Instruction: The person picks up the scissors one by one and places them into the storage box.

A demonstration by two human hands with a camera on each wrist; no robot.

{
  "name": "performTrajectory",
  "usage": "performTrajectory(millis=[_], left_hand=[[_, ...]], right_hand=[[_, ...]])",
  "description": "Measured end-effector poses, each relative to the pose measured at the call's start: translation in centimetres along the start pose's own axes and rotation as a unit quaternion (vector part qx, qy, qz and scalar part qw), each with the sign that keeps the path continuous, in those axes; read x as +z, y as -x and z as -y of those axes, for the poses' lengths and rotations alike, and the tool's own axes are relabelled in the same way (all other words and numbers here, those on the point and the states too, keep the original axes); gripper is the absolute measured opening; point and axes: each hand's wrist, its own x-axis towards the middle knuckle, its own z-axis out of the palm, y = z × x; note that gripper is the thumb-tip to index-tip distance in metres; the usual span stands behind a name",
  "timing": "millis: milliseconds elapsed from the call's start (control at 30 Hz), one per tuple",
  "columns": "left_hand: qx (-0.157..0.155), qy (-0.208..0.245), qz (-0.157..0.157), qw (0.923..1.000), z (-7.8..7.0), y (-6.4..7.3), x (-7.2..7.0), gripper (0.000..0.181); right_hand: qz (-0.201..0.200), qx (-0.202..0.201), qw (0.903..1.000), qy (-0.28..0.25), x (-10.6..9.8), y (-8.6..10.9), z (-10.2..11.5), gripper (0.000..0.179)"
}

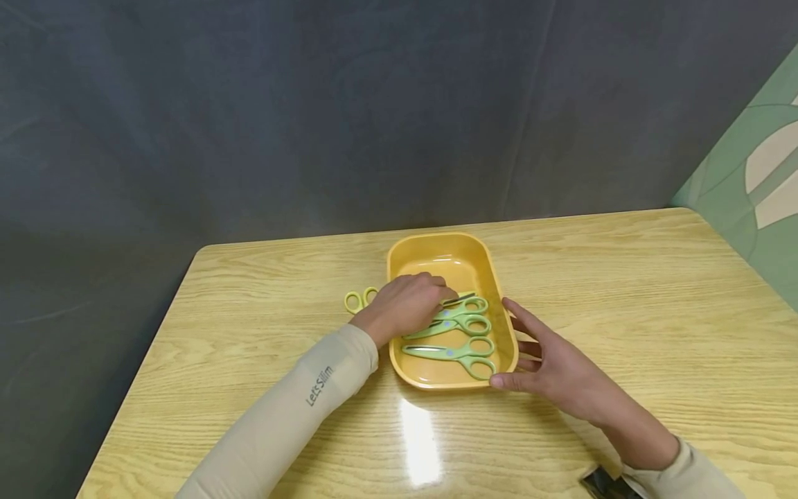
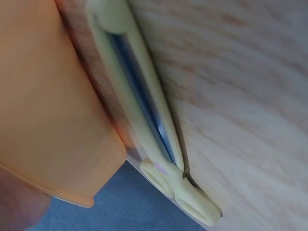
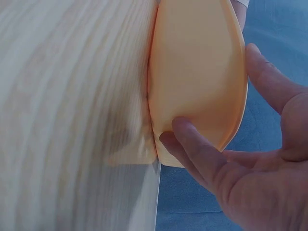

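Observation:
An orange-yellow tray (image 1: 439,384) holds several pairs of green-handled scissors (image 1: 458,352). Over its left rim reaches my left hand (image 1: 408,305), back upward and fingers down among the upper scissors; the fingertips are hidden. Another pair of scissors (image 1: 353,301), with yellow handles, lies on the table just left of the tray, partly behind that hand. Its closed blades, in a pale yellow cover, show large in the left wrist view (image 2: 139,96). My right hand (image 1: 561,374) touches the tray's right side with spread fingers; several fingertips rest against the outer wall (image 3: 192,72) in the right wrist view.
The wooden table (image 1: 249,312) ends at a dark padded wall (image 1: 374,125) behind the tray. A green patterned surface (image 1: 736,173) stands on the right. A small black object (image 1: 607,483) shows by the right sleeve at the lower edge.

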Motion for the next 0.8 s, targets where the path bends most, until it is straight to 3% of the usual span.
performTrajectory(millis=[267, 433, 600, 800], left_hand=[[0.000, 0.019, -0.009, 0.9998, 0.1, 0.0, 0.0, 0.030], [-0.017, 0.085, -0.027, 0.9959, 0.4, 0.1, -0.1, 0.031], [-0.038, 0.189, -0.052, 0.9799, 0.5, 0.4, -0.5, 0.030], [-0.037, 0.267, -0.102, 0.9575, 0.9, 1.4, -0.8, 0.027]], right_hand=[[0.000, 0.005, 1.0000, -0.008, 0.1, -0.1, 0.0, 0.116], [0.000, 0.011, 0.9998, -0.016, 0.2, 0.0, 0.1, 0.116], [-0.001, 0.015, 0.9999, -0.002, 0.3, 0.1, 0.2, 0.115], [-0.011, 0.009, 0.9993, 0.034, 0.1, 0.3, 0.1, 0.114]])
